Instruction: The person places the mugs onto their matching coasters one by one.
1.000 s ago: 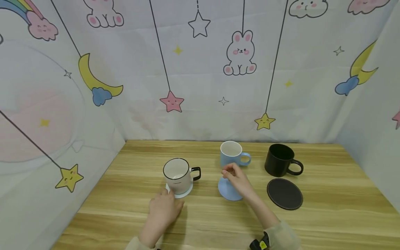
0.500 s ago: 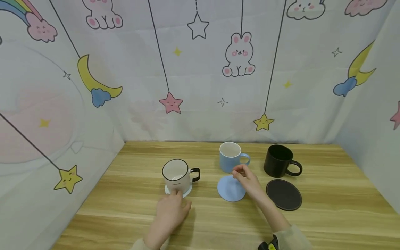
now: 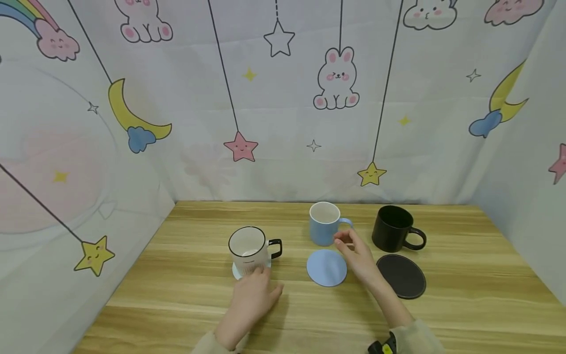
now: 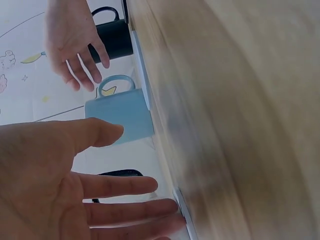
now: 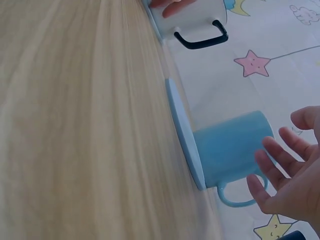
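Observation:
A white mug [image 3: 248,250] with a black rim and black handle stands on a pale round coaster [image 3: 236,271] at the left. My left hand [image 3: 253,297] reaches to the front of this coaster, its fingers extended; in the left wrist view the fingertips [image 4: 172,222] are at the coaster's edge and grip nothing. My right hand [image 3: 360,258] hovers, fingers loosely bent and holding nothing, in front of the handle of a light blue mug [image 3: 322,230]. That mug stands on the wood just behind a round blue coaster [image 3: 326,268].
To the right, a black mug [image 3: 390,232] stands behind a round black coaster [image 3: 403,278], partly covered by my right forearm. A white cloth [image 3: 283,182] with printed stars and rabbits hangs behind the wooden table [image 3: 185,280] and along its sides.
My left hand has slid rightward along the front of the white mug. My right hand has moved right, from above the blue coaster to near the blue mug's handle. The mugs have stayed put.

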`<state>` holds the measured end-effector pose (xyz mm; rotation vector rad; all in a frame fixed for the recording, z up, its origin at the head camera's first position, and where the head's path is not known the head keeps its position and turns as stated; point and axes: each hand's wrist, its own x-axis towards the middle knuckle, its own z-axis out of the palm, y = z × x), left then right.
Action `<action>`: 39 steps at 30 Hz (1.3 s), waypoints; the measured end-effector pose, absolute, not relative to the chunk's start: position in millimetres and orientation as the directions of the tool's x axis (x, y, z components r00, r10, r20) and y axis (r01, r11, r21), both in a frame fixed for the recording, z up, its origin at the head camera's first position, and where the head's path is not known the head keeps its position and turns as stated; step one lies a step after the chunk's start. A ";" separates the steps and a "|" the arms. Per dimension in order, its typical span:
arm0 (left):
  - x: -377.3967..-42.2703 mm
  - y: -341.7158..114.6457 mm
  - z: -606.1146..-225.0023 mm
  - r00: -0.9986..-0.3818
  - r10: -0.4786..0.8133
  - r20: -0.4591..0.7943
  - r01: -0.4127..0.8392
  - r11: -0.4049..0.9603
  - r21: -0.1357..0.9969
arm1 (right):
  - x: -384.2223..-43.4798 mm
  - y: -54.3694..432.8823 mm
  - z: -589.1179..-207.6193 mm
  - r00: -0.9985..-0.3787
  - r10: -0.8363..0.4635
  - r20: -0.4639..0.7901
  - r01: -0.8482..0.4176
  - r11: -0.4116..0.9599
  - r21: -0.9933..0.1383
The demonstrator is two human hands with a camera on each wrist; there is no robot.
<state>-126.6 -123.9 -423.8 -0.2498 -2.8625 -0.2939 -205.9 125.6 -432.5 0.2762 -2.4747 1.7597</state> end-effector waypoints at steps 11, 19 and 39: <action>-136.8 -112.0 -425.5 -0.938 0.218 0.268 0.287 0.924 0.253 | -213.5 132.7 -437.6 -0.960 -0.039 0.279 -0.275 0.344 -0.898; -147.1 -102.4 -423.9 -0.932 0.239 0.274 0.312 0.913 0.265 | -219.7 137.2 -438.9 -0.961 -0.006 0.277 -0.264 0.328 -0.907; -171.1 -94.1 -421.6 -0.922 0.371 0.110 0.385 0.849 0.362 | -241.6 142.1 -438.9 -0.973 0.094 0.210 -0.173 0.305 -0.937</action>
